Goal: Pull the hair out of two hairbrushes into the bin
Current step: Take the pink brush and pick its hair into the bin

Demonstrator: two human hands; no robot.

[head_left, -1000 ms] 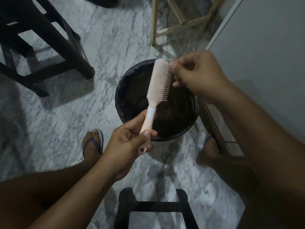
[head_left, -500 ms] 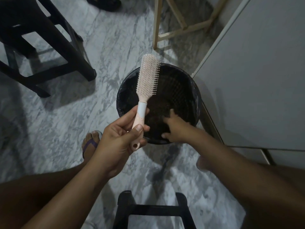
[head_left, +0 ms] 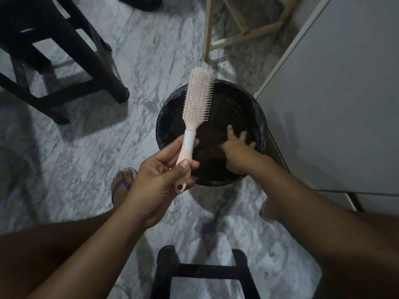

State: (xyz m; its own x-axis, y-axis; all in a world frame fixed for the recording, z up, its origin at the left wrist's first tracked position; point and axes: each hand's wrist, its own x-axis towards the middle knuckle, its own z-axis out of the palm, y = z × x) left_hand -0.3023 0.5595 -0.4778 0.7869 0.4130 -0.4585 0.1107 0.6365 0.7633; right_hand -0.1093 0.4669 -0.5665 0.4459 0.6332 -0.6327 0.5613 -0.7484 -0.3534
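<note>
A pale pink hairbrush (head_left: 197, 98) with a light blue band on its handle points up and away over the near left side of the bin. My left hand (head_left: 159, 182) grips its handle, thumb across the front. The round black bin (head_left: 159, 126), lined with a dark bag, stands on the marble floor. My right hand (head_left: 236, 152) reaches down inside the bin with its fingers spread; I cannot see any hair in them. No second hairbrush is in view.
A black stool (head_left: 64, 61) stands at the upper left and another black stool (head_left: 203, 270) at the bottom middle. Light wooden legs (head_left: 208, 29) rise behind the bin. A grey cabinet (head_left: 336, 93) fills the right. My sandalled foot (head_left: 122, 184) is beside the bin.
My right hand left the brush bristles and dropped into the bin, where its fingers have spread. My left hand tilted the brush slightly left and turned its bristles more toward me.
</note>
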